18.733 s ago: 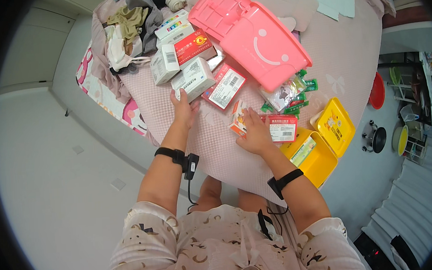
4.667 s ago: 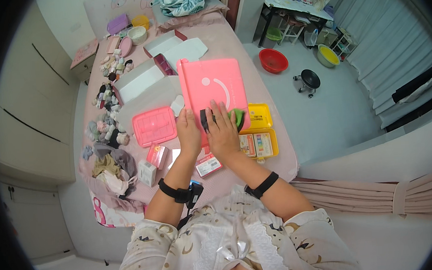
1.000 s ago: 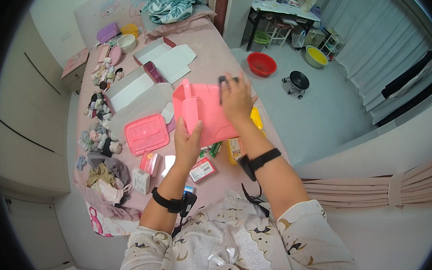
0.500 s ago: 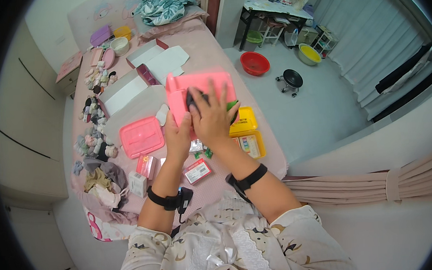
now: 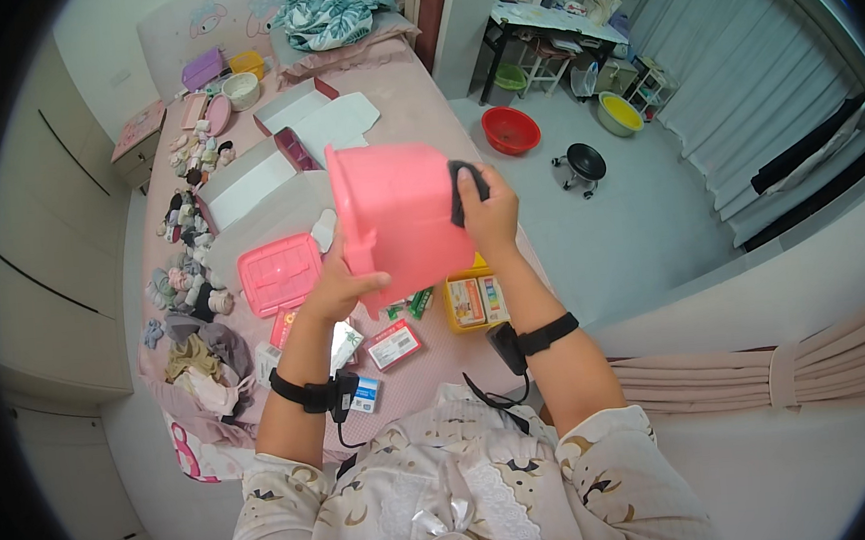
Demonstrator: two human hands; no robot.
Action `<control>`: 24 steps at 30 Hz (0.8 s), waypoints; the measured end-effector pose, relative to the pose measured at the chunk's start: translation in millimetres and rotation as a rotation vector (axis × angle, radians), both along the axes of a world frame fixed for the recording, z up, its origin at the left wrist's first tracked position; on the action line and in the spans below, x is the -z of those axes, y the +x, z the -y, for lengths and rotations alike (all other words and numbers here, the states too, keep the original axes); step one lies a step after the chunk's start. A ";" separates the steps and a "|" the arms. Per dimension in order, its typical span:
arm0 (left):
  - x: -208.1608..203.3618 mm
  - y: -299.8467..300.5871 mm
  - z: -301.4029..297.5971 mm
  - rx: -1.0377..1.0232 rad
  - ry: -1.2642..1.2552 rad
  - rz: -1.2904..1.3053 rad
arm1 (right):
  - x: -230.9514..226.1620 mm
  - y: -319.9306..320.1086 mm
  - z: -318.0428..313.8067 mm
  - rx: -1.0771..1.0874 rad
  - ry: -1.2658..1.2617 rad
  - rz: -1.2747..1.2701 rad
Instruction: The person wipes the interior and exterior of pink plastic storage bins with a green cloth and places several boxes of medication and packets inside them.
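Observation:
A pink plastic storage box [image 5: 398, 212] is held up over the bed, tilted on its side. My left hand [image 5: 338, 285] grips it by the rim, thumb on its outer wall. In my right hand [image 5: 492, 211] is a dark grey soft pad [image 5: 459, 206], pressed against the end of the box; whether it is cloth or sponge I cannot tell. A pink lid [image 5: 280, 274] lies flat on the bed to the left. Beneath the box sits a yellow container [image 5: 453, 314] with small cartons in it, partly covered.
Small cartons, including a red-and-white one [image 5: 395, 345], lie near me. Rolled socks [image 5: 188, 287] and crumpled clothes [image 5: 209, 366] line the bed's left side. Open white cardboard boxes [image 5: 256, 187] lie beyond. On the floor are a red basin [image 5: 511, 130] and black stool [image 5: 585, 162].
The pink box has been turned so its outer side faces up. My right hand has moved with the dark pad from the box's middle to its right end.

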State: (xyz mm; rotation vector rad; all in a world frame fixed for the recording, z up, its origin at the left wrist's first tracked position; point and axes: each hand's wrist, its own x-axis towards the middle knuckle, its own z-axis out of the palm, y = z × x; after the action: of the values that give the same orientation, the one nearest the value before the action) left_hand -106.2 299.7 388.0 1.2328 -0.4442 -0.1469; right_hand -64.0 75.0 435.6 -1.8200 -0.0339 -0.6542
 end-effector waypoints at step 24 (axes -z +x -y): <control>-7.0 -2.7 53.9 -0.324 -0.265 -0.285 | 16.2 -42.1 -62.3 -0.220 -0.722 0.116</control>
State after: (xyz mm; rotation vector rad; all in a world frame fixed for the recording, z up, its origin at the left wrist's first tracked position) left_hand -108.8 245.8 395.0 0.9882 -0.0115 0.0143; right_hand -106.1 137.3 419.4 -2.4133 -0.6071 -0.6321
